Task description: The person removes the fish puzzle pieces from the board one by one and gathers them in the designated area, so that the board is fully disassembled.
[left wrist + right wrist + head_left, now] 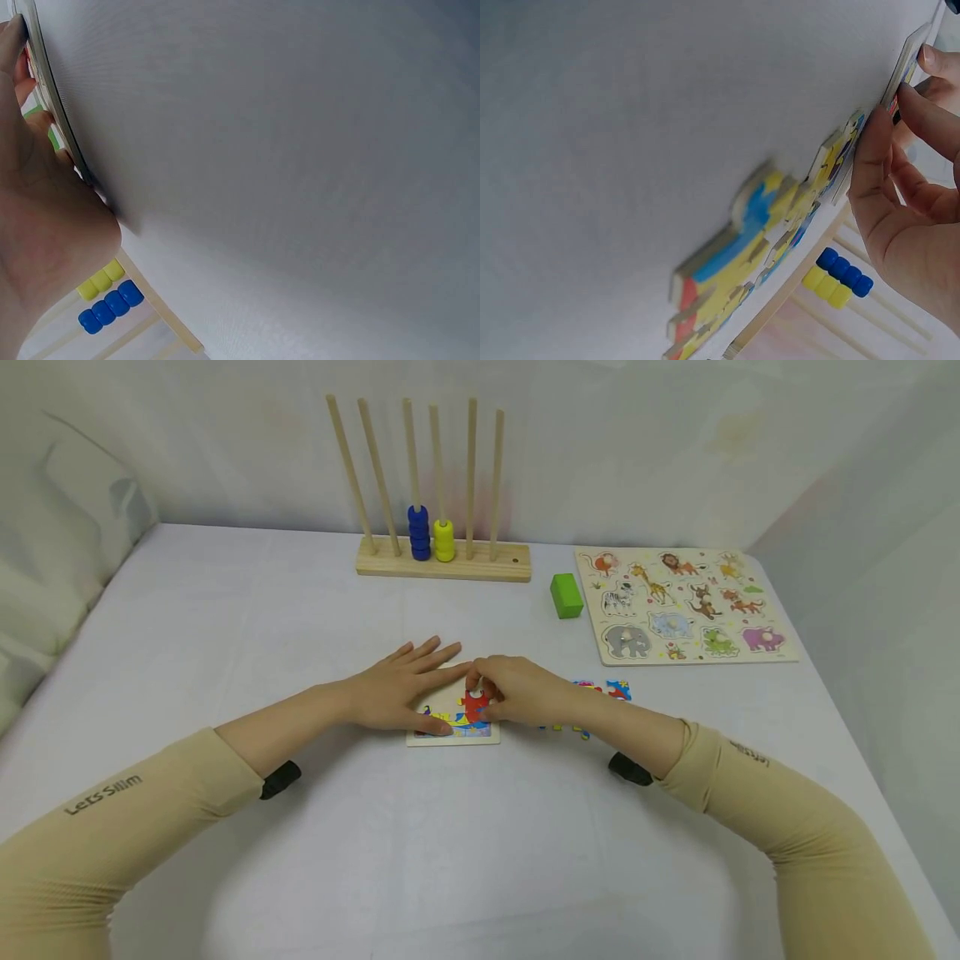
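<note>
A small wooden jigsaw board (pixel 453 742) lies flat on the table, its lower part filled with colourful pieces. My left hand (pixel 397 689) rests across its left side with the fingers spread and the thumb at the lower pieces. At the right side, my right hand (pixel 525 687) curls its fingers and thumb at a red puzzle piece (pixel 472 703), pinching it over the board. The right hand's fingers hide part of this piece. Several loose puzzle pieces (pixel 618 690) lie right of the board, partly hidden under the right forearm; the right wrist view shows these pieces (pixel 727 247) close up.
Behind the hands stands a wooden peg rack (pixel 442 568) with blue beads (pixel 419 533) and yellow beads (pixel 444 542). A green block (pixel 566 596) sits to its right, beside an animal peg puzzle (pixel 686 606) at the back right. White cloth covers the table and walls.
</note>
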### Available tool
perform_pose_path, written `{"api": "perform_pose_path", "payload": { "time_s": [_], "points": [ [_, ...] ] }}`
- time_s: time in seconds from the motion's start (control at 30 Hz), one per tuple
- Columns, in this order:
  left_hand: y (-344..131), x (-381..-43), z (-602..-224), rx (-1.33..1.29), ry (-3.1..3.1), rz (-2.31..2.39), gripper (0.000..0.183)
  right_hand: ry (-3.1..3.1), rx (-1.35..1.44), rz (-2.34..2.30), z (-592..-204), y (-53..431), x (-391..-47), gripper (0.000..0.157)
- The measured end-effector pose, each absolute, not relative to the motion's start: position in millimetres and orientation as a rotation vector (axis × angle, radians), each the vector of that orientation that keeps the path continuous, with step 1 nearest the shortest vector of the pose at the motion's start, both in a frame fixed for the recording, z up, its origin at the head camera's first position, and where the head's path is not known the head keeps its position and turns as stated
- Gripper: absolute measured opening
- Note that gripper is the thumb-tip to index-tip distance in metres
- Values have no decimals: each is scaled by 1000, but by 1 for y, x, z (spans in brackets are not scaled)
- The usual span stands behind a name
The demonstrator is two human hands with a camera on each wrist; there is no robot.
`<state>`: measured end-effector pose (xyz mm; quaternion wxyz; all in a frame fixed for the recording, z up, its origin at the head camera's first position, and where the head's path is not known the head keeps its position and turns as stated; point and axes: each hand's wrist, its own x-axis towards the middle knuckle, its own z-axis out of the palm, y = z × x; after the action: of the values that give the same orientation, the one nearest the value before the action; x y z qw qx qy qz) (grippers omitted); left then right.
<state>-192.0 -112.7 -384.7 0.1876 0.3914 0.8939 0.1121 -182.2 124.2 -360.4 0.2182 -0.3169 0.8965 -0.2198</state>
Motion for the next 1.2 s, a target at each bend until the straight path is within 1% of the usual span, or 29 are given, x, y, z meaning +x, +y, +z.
{"api": "perform_pose_path", "payload": {
  "time_s": [0.47,0.83,1.0,1.2],
  "points": [
    [-113,-192,-385,1079,2508,323,90,2525,-878,-652,-360,122,-179,34],
    [-113,-192,-384,1094,2508,322,90,2491,-871,-683,-360,122,-179,31],
    [-112,-191,-382,1094,2510,315,90,2475,-901,-691,-360,123,-179,26],
    [-113,-192,-383,1094,2513,300,91,2469,-894,-698,-360,125,-181,14]
  ]
}}
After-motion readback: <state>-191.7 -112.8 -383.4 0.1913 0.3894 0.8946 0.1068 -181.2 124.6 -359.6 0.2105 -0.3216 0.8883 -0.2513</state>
